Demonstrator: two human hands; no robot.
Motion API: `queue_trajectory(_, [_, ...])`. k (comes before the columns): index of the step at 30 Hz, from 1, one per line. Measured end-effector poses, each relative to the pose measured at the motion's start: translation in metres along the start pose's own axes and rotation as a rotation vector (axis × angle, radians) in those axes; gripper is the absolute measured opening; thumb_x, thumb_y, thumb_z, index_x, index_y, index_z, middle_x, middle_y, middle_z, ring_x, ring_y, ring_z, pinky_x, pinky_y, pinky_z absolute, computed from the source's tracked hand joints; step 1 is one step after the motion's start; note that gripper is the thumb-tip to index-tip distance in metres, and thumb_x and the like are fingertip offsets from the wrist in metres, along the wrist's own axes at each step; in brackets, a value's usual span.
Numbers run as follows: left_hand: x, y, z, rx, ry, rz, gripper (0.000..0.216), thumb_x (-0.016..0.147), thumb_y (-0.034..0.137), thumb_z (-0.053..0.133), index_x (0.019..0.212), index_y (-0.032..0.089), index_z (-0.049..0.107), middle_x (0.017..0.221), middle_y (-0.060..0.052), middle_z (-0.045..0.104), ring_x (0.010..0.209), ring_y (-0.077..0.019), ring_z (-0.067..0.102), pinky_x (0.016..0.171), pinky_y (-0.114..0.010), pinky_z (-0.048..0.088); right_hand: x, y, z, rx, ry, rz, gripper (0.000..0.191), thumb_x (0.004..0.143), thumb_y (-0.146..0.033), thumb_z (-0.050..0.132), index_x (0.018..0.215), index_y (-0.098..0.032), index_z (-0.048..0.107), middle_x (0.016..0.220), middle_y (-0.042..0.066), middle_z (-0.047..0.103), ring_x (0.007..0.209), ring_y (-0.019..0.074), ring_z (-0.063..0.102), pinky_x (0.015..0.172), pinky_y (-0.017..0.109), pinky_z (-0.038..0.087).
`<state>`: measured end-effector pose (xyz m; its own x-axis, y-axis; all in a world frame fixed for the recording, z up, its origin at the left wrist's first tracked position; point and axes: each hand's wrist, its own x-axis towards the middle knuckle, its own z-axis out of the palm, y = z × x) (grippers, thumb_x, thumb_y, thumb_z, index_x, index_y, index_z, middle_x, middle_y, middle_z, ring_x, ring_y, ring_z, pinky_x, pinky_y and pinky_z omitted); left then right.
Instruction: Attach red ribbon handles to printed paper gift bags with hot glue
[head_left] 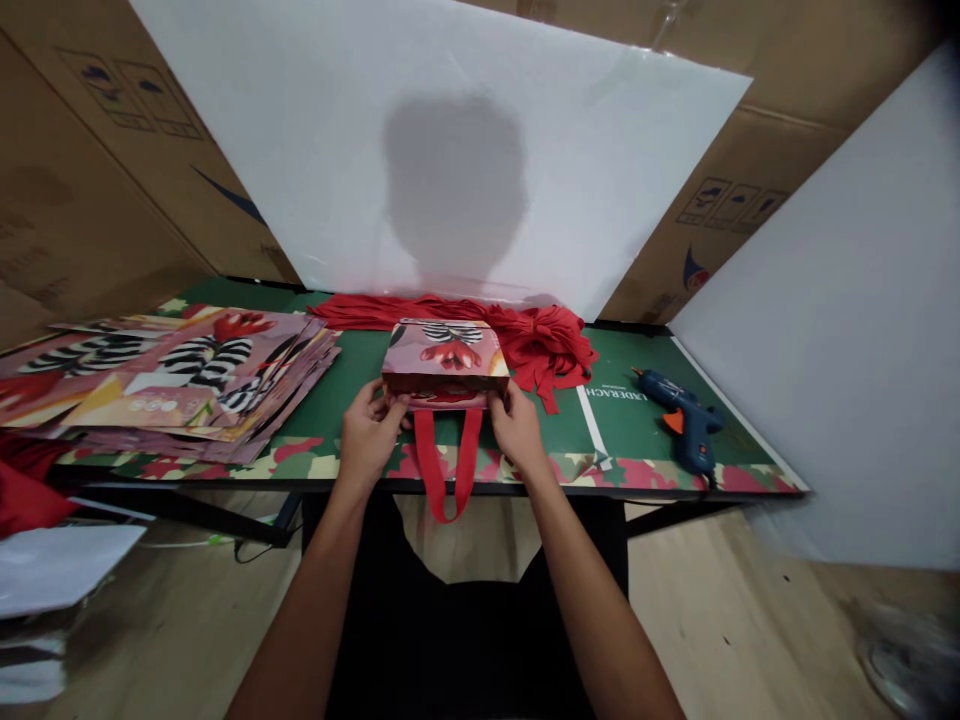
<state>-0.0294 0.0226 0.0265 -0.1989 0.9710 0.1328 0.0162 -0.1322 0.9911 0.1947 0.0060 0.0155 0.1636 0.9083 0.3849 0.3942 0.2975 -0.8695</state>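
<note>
A small printed paper bag [444,358] with a red flower and zebra stripes lies on the green table [352,385], its mouth toward me. A red ribbon handle [448,465] loops from it over the table's front edge. My left hand [369,432] grips the bag's near left corner, fingers closed on it. My right hand [515,425] grips the near right corner the same way.
A stack of flat printed bag sheets [172,375] covers the table's left side. A heap of red ribbons [525,335] lies behind the bag. A blue glue gun [682,418] rests at the right. White boards and cardboard boxes wall in the table.
</note>
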Motion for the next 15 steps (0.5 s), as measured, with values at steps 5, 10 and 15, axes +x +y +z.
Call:
queue_trajectory(5, [0.0002,0.0034,0.0023,0.036,0.017,-0.006,0.044,0.068,0.044,0.077,0.101,0.02,0.061,0.071,0.002,0.065,0.053,-0.0135,0.059,0.05,-0.023,0.044,0.0005,0.0024,0.0007,-0.008,-0.01,0.011,0.037,0.098,-0.031,0.049,0.124,-0.017,0.07,0.11,0.011,0.079,0.095,0.0272,0.071,0.092,0.037,0.055])
queue_trajectory(10, [0.0019,0.0076,0.0026,0.084,0.051,-0.031,0.03,0.068,0.033,0.077,0.089,0.021,0.058,0.069,0.005,0.063,0.055,-0.0125,0.057,0.052,-0.021,0.047,0.0034,-0.0033,-0.0005,-0.073,-0.039,0.016,0.043,0.093,-0.014,0.05,0.133,-0.015,0.068,0.121,0.012,0.079,0.105,0.0263,0.074,0.098,0.035,0.055])
queue_trajectory(15, [0.0075,0.003,0.0002,0.23,0.126,-0.054,0.023,0.072,0.032,0.079,0.083,0.021,0.061,0.066,0.008,0.064,0.061,-0.0123,0.059,0.053,-0.017,0.046,0.006,-0.0066,0.0002,-0.197,-0.055,0.01,0.043,0.096,-0.006,0.055,0.137,-0.016,0.066,0.124,0.007,0.08,0.108,0.0219,0.076,0.097,0.027,0.057])
